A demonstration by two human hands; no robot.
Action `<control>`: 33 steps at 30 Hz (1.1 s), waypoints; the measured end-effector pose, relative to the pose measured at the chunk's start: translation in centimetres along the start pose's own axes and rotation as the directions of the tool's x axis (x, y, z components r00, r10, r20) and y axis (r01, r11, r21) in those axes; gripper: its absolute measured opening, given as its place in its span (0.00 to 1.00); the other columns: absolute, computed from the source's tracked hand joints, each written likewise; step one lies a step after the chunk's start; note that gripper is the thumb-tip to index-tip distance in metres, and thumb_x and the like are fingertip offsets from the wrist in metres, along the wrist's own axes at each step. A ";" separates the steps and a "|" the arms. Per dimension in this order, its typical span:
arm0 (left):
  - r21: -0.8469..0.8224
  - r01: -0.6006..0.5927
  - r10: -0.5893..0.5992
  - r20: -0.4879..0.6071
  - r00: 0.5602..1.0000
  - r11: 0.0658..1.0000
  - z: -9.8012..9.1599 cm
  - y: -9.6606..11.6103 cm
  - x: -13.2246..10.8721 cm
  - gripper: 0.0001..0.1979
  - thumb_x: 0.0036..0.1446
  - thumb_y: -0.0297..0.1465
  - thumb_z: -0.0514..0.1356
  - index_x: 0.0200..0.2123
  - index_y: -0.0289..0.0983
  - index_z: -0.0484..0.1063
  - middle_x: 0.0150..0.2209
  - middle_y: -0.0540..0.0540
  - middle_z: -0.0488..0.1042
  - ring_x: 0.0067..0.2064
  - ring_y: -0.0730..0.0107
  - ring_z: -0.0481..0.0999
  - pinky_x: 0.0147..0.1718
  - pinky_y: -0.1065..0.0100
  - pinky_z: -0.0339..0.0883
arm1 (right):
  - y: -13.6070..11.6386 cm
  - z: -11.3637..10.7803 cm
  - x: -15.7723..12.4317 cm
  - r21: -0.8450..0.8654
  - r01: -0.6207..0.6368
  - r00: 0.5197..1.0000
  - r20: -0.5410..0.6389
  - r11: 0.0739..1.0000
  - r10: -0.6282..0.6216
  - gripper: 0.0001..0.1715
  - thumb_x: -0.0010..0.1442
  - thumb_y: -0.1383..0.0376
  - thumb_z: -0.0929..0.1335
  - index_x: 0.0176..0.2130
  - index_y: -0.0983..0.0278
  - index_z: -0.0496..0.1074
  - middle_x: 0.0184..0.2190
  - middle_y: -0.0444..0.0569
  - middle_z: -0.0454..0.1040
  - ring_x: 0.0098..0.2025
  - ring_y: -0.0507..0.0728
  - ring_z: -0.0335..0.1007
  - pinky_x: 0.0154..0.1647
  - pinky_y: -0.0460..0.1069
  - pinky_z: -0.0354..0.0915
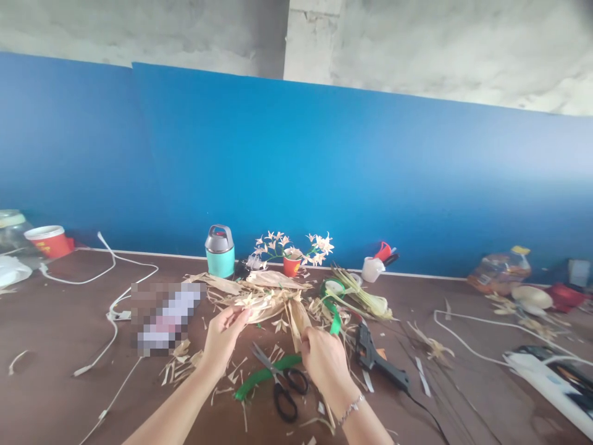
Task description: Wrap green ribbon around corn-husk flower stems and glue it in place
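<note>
My left hand (226, 330) is closed in a pinch, with a small pale husk flower (249, 300) at its fingertips. My right hand (324, 357) is closed around the lower end of a dry corn husk (296, 318), its fingers turned partly out of sight. Beyond both hands lies a heap of dry husks (273, 281). Another small husk flower (280, 325) rests between the hands. Just below are black-handled scissors (283, 386), lying across a green strip (259, 377). To the right of my right hand sits a black glue gun (377, 358).
A red cup (291, 267) holds flower stems behind the husks, beside a teal flask (220, 259). Green tape (334, 288) and a bundle of pale stalks (365, 295) lie right of centre. White cables (113, 303) cross the left; a power strip (546, 389) is far right.
</note>
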State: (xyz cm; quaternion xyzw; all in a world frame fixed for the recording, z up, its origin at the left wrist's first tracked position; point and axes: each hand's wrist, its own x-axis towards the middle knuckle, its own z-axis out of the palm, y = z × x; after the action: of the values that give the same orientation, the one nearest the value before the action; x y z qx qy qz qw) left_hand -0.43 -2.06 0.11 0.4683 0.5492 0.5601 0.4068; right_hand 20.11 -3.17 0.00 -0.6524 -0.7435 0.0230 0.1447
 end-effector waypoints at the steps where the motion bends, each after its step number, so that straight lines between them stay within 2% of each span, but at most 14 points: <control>1: 0.015 -0.004 0.004 0.020 1.000 1.000 0.1 0.0 -0.1 0.18 0.46 0.43 0.62 0.31 0.34 0.75 0.32 0.43 0.79 0.38 0.57 0.75 0.35 0.67 0.66 | 0.0 0.0 0.0 0.005 0.011 1.000 -0.015 1.000 -0.011 0.11 0.55 0.72 0.62 0.27 0.64 0.72 0.26 0.53 0.77 0.29 0.59 0.74 0.30 0.49 0.54; 6: 0.110 -0.036 0.026 0.085 0.996 0.993 0.1 -0.3 -0.4 0.16 0.48 0.43 0.61 0.30 0.35 0.75 0.31 0.46 0.78 0.36 0.60 0.74 0.35 0.68 0.64 | -0.5 0.5 -0.2 0.085 0.068 0.997 -0.047 0.994 -0.064 0.10 0.57 0.67 0.63 0.29 0.63 0.72 0.24 0.50 0.77 0.27 0.57 0.73 0.26 0.47 0.55; 11: 0.099 -0.059 0.050 0.092 0.995 0.993 0.1 -0.3 -0.5 0.15 0.49 0.43 0.60 0.29 0.36 0.73 0.29 0.46 0.76 0.36 0.60 0.74 0.34 0.68 0.64 | -1.0 0.9 -0.4 0.095 0.046 0.999 -0.016 0.994 -0.045 0.11 0.56 0.72 0.61 0.29 0.64 0.72 0.24 0.52 0.77 0.26 0.58 0.73 0.24 0.47 0.55; 16: 0.077 -0.060 0.051 0.107 0.993 0.995 0.2 -0.7 -0.4 0.16 0.50 0.43 0.58 0.30 0.36 0.73 0.31 0.45 0.76 0.38 0.59 0.73 0.38 0.67 0.65 | -0.3 1.4 -0.2 0.133 0.074 0.993 -0.099 0.988 -0.061 0.09 0.56 0.71 0.62 0.35 0.64 0.70 0.26 0.50 0.76 0.29 0.57 0.73 0.26 0.46 0.57; 20: 0.066 -0.051 0.044 0.101 0.994 0.997 0.3 -1.0 -0.3 0.17 0.50 0.43 0.58 0.32 0.35 0.74 0.31 0.44 0.76 0.38 0.58 0.73 0.39 0.65 0.65 | -0.2 1.5 -0.1 0.147 0.119 0.984 -0.150 0.982 -0.096 0.10 0.56 0.72 0.61 0.29 0.63 0.70 0.29 0.50 0.75 0.32 0.56 0.72 0.30 0.46 0.59; 24: 0.062 -0.054 0.048 0.099 0.994 0.997 0.3 -1.0 -0.3 0.18 0.50 0.44 0.58 0.33 0.35 0.75 0.31 0.44 0.77 0.37 0.58 0.74 0.39 0.64 0.65 | -0.4 1.5 0.0 0.162 0.098 0.984 -0.163 0.982 -0.072 0.11 0.57 0.72 0.60 0.28 0.64 0.68 0.28 0.49 0.74 0.32 0.56 0.71 0.31 0.46 0.59; 28: 0.048 -0.057 0.051 0.105 0.993 0.997 0.4 -0.5 -0.5 0.17 0.49 0.43 0.59 0.31 0.35 0.75 0.31 0.44 0.77 0.37 0.58 0.74 0.39 0.65 0.65 | -0.2 1.3 0.1 0.199 0.101 0.966 -0.253 0.975 -0.048 0.06 0.56 0.71 0.62 0.31 0.64 0.67 0.29 0.49 0.72 0.33 0.56 0.69 0.33 0.47 0.60; 33: 0.051 -0.048 0.041 0.133 0.990 0.998 0.4 -0.4 -0.7 0.15 0.49 0.42 0.59 0.29 0.36 0.73 0.29 0.46 0.75 0.35 0.62 0.73 0.35 0.69 0.64 | 0.1 0.4 0.4 0.221 0.174 0.908 -0.412 0.960 -0.069 0.09 0.57 0.72 0.60 0.32 0.64 0.67 0.29 0.49 0.70 0.34 0.56 0.67 0.36 0.49 0.60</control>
State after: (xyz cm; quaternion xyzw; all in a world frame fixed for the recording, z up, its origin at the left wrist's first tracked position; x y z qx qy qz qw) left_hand 0.11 -2.61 -0.31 0.5272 0.5255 0.5218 0.4166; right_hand 20.09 -2.75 -0.30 -0.5716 -0.7285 -0.0258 0.3767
